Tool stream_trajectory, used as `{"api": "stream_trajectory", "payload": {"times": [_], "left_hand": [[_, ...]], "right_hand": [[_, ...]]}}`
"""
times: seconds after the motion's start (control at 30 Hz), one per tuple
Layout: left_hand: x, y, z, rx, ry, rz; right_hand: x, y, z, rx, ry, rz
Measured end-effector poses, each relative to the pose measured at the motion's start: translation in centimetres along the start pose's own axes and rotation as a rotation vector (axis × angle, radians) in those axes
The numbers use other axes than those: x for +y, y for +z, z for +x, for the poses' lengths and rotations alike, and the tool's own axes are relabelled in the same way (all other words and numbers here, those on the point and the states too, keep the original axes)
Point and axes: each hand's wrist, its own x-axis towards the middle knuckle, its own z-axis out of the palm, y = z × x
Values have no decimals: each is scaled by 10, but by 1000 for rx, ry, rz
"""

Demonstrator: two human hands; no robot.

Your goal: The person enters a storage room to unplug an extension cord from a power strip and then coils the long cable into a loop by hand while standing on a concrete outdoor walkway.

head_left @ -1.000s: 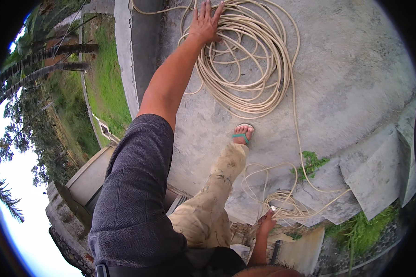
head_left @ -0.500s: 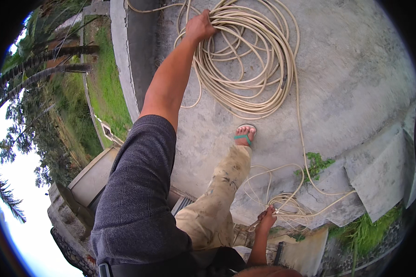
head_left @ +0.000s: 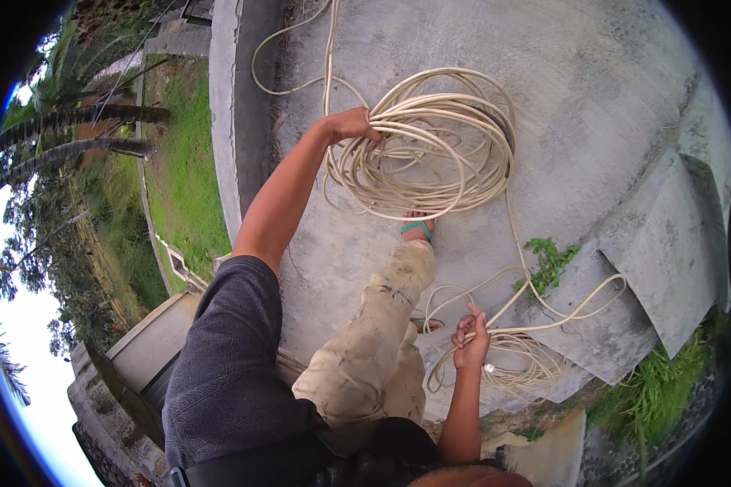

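A large coil of cream cable (head_left: 471, 199) hangs in wide loops over the concrete, its lower loops partly over my sandalled foot (head_left: 419, 228). My left hand (head_left: 351, 126) is closed round the bundled loops at the coil's left side. My right hand (head_left: 470, 341), lower right, has its fingers curled round a cable strand, the index finger partly raised. Beside and below it lies a smaller, looser coil (head_left: 532, 357) of similar cable, with a small white piece near my wrist. One strand runs from the large coil down toward the smaller one.
Grey concrete floor (head_left: 593, 105) spreads ahead. A low concrete wall (head_left: 234, 105) borders it on the left, with grass (head_left: 183, 178) beyond. Flat grey slabs (head_left: 666, 235) lie at right, near a small green plant (head_left: 551, 264). More cable (head_left: 268, 69) trails along the wall.
My left hand has drawn the large coil nearer to me, and its loops have bunched up. My right hand has risen slightly, and its index finger has lifted.
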Motion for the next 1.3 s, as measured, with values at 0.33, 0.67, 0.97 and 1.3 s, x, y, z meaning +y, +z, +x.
{"api": "stream_trajectory", "payload": {"times": [0.33, 0.67, 0.97, 1.3], "left_hand": [[17, 375, -132, -8, 415, 437], [43, 630, -336, 121, 645, 604], [38, 611, -495, -416, 694, 564], [26, 490, -369, 250, 1109, 1271]], "right_hand": [[49, 0, 23, -351, -255, 301], [50, -156, -209, -470, -456, 176], [107, -245, -324, -82, -544, 520], [112, -247, -541, -537, -834, 715]]}}
